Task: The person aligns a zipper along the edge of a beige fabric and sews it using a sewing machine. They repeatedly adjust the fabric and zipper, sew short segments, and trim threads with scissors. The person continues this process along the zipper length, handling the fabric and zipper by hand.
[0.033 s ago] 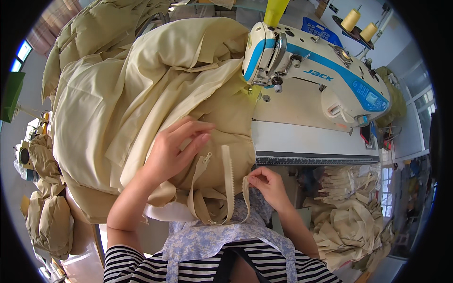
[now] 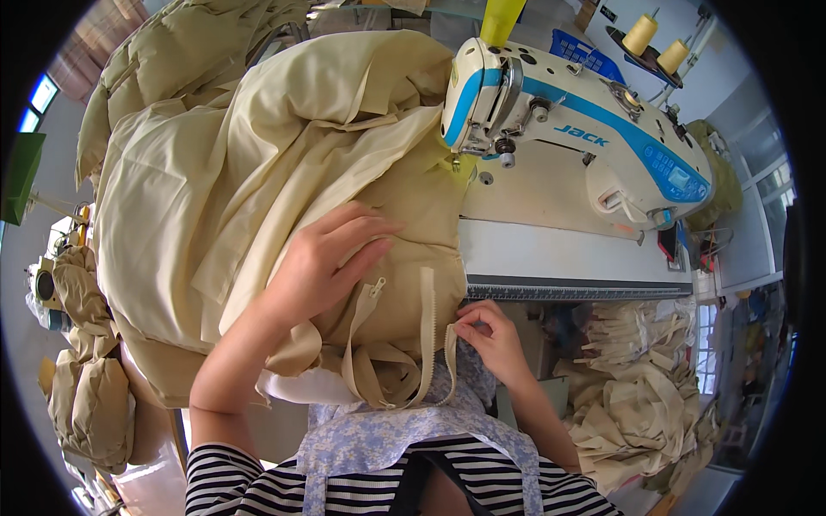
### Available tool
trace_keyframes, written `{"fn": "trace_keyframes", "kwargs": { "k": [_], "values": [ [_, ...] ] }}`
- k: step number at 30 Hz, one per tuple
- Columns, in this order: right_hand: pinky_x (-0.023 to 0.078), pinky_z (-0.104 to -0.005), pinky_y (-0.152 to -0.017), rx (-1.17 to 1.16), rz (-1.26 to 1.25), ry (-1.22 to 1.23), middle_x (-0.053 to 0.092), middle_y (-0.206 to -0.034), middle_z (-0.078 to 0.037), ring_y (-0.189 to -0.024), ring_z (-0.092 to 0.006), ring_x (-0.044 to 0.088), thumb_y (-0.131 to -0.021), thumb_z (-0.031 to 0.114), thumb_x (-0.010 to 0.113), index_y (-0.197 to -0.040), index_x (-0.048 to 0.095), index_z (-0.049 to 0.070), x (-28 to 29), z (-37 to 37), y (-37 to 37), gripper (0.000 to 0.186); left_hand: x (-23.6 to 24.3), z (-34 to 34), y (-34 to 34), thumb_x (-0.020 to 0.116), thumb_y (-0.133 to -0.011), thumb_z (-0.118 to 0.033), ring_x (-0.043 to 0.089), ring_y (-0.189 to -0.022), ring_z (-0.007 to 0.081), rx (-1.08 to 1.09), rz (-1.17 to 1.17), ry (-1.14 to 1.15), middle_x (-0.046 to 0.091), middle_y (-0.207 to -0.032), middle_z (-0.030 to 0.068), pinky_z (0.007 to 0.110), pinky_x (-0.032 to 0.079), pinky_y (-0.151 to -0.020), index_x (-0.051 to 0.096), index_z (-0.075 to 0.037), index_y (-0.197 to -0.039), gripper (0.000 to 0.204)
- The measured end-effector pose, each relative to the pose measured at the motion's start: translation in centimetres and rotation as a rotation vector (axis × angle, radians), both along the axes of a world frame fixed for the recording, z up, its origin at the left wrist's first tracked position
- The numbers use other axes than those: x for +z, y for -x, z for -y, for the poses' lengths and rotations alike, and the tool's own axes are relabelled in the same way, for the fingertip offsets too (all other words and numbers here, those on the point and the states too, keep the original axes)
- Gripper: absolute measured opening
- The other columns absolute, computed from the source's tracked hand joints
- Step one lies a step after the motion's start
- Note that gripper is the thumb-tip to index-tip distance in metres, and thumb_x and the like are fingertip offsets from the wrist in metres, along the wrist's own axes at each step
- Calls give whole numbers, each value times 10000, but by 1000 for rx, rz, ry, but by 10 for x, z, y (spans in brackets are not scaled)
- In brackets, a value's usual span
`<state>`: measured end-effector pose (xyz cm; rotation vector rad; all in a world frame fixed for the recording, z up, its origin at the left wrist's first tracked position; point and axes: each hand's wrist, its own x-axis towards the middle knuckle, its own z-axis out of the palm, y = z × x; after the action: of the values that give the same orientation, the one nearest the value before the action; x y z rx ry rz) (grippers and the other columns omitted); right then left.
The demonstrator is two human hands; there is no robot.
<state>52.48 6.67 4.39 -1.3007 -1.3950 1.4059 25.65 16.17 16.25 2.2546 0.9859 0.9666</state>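
Note:
A large beige garment lies in folds across the table, its far right edge running under the sewing machine's needle area. Over its near part is my left hand, fingers loosely curved and thumb apart, holding nothing; whether it touches the cloth I cannot tell. My right hand, at the table's near edge, pinches one end of a beige zipper between thumb and fingers. The zipper's tape loops down against my apron and up again, with a slider showing near one end.
Left of the table hang more padded beige pieces. A heap of beige cloth lies at the lower right. Thread cones and a blue basket stand behind the machine. A ruler strip lines the table's front edge.
My left hand has shifted slightly to the right and away from me. The upright stretch of zipper has moved a little to the right. My right hand keeps its pinch.

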Motion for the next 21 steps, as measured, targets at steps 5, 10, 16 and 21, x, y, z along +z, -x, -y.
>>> {"fn": "trace_keyframes", "kwargs": {
  "k": [5,10,16,21],
  "values": [
    [520,-259,-841,162,-446,316,703,-986,-27,-911,-105,648,-967,83,689,-1053,676,-1,-35,8,6,120,-36,-90,-52,684,-905,-83,662,-1018,294,-314,-169,-341,685,-1108,100,389,549,-869,706,-6,-1112,221],
    [528,-253,-762,158,-8,531,713,-982,-30,-879,-115,666,-946,83,699,-1017,690,7,5,6,-23,105,-95,-110,-80,693,-905,-161,646,-1091,282,-241,-256,-456,699,-1138,89,377,546,-936,717,-32,-1106,240],
    [524,-320,-723,204,350,-661,644,-926,-71,-838,-248,649,-867,51,745,-907,689,75,80,-27,16,73,-114,-105,-80,700,-916,-170,620,-1187,287,-172,-113,-268,689,-1231,77,399,517,-1007,701,-31,-1170,290],
    [481,-243,-649,53,-93,-539,641,-873,-19,-730,-89,604,-945,124,714,-970,668,42,84,-123,75,97,-103,-104,-76,673,-925,-116,615,-1184,331,-214,104,59,661,-1248,145,398,508,-1004,673,-26,-1209,298]
  ]
}}
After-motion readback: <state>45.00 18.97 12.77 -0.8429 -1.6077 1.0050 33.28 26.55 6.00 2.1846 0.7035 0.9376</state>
